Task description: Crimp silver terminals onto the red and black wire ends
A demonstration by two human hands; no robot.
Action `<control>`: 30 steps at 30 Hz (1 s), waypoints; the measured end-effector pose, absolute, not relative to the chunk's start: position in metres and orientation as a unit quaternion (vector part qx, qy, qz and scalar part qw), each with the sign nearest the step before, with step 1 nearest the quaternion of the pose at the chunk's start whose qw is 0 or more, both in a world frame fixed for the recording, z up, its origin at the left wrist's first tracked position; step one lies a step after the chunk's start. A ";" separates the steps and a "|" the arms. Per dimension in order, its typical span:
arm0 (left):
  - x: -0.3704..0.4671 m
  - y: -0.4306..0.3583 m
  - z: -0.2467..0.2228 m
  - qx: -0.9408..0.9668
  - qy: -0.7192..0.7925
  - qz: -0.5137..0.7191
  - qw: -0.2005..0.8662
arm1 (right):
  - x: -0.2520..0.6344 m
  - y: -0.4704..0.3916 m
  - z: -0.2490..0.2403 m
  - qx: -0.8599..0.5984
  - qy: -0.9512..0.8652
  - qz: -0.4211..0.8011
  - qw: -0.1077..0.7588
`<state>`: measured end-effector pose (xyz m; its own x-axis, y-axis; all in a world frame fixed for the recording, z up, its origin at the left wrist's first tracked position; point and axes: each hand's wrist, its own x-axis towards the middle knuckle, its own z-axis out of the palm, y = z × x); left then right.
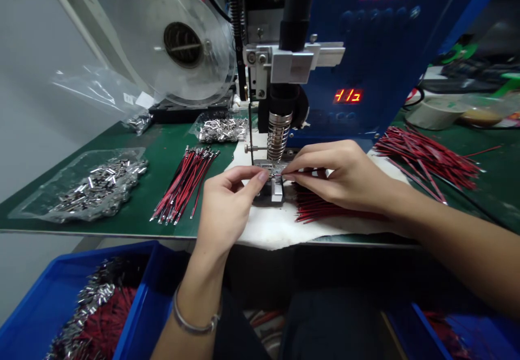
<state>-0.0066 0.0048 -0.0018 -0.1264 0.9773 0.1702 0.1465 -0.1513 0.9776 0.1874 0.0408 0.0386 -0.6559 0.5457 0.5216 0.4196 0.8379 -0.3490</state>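
Observation:
At the soldering machine's small metal fixture (277, 189), both hands meet just under the spring-wrapped iron (279, 135). My left hand (227, 203) is closed in a pinch of thumb and forefinger at the fixture's left edge; the small piece between the fingertips is too hidden to name. From the right, my right hand (345, 175) pinches what looks like a thin wire at the fixture, its end hidden by the fingertips. Beneath that hand lies a bunch of red and black wires (311, 208) on a white cloth (270, 232).
Left on the green table (162, 137) are a bundle of wires with metal ends (187, 181) and bags of metal parts (101, 186) (222, 129). More wires (430, 154) lie right. A clear reel (138, 34) and blue machine (325, 121) stand behind. A blue bin (142, 306) sits below.

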 end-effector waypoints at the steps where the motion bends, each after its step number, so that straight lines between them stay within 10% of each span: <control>1: -0.007 0.005 -0.002 0.536 0.523 0.538 0.388 | 0.187 0.041 0.039 -0.268 -0.905 0.097 0.316; 30: -0.006 0.002 -0.001 0.530 0.519 0.550 0.383 | 0.188 0.042 0.036 -0.260 -0.908 0.067 0.322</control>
